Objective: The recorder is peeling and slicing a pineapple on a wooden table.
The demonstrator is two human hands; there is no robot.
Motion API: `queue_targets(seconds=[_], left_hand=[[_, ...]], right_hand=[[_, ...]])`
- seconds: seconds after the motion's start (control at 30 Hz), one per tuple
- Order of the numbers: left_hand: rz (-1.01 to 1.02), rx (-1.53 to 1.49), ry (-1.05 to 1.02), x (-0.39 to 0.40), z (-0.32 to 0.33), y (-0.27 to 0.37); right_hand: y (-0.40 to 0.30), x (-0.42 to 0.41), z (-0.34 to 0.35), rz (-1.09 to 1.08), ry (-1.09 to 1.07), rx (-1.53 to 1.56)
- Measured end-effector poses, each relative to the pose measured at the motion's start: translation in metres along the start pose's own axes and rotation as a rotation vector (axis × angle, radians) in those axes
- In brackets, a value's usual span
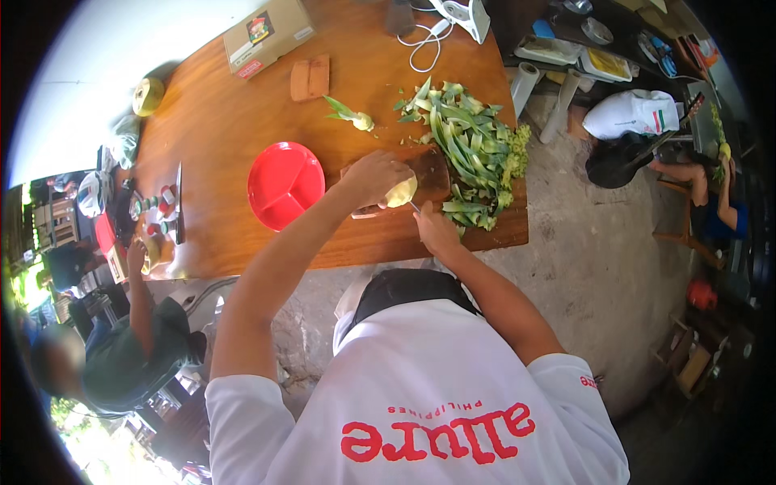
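Note:
My left hand (377, 176) grips a pale yellow piece of peeled fruit (401, 192), possibly pineapple, over a dark wooden chopping board (431, 170). Its far side is hidden by my fingers. In my right hand (436, 231) is a knife (414, 207); its handle is covered by the fist and only a short stretch of metal shows, at the fruit's lower edge. Green spiky leaves (464, 133) are heaped right of the board, with yellow-green trimmings (516, 148) along their outer side. Left of the board sits a red divided plate (286, 185) with nothing on it.
Beyond the board lie a leafy crown with a pale base (362, 121) and a small wooden block (310, 79). A cardboard box (270, 36) and white cable (424, 48) are farther back. A long knife (179, 206) lies left, near another person's hand (136, 254).

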State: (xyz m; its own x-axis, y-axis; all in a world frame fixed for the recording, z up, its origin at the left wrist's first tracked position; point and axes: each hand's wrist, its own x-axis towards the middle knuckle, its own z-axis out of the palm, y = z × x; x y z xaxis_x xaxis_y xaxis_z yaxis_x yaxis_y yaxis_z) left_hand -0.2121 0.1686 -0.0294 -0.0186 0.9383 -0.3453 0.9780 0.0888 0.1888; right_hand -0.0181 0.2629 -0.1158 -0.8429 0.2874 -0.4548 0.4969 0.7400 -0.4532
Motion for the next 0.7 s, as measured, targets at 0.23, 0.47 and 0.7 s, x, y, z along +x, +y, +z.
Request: queue_targets(seconds=[0.23,0.47,0.7], left_hand=[[-0.006,-0.006,-0.019,-0.001,-0.001,0.000],[-0.002,0.036,-0.033,0.002,-0.004,0.000],[0.026,0.039,-0.019,-0.004,0.003,-0.005]], right_hand=[[0.000,-0.009,0.004,-0.006,0.041,0.025],[0.035,-0.058,0.001,0.087,0.018,0.014],[0.084,-0.111,-0.007,0.020,0.013,0.034]])
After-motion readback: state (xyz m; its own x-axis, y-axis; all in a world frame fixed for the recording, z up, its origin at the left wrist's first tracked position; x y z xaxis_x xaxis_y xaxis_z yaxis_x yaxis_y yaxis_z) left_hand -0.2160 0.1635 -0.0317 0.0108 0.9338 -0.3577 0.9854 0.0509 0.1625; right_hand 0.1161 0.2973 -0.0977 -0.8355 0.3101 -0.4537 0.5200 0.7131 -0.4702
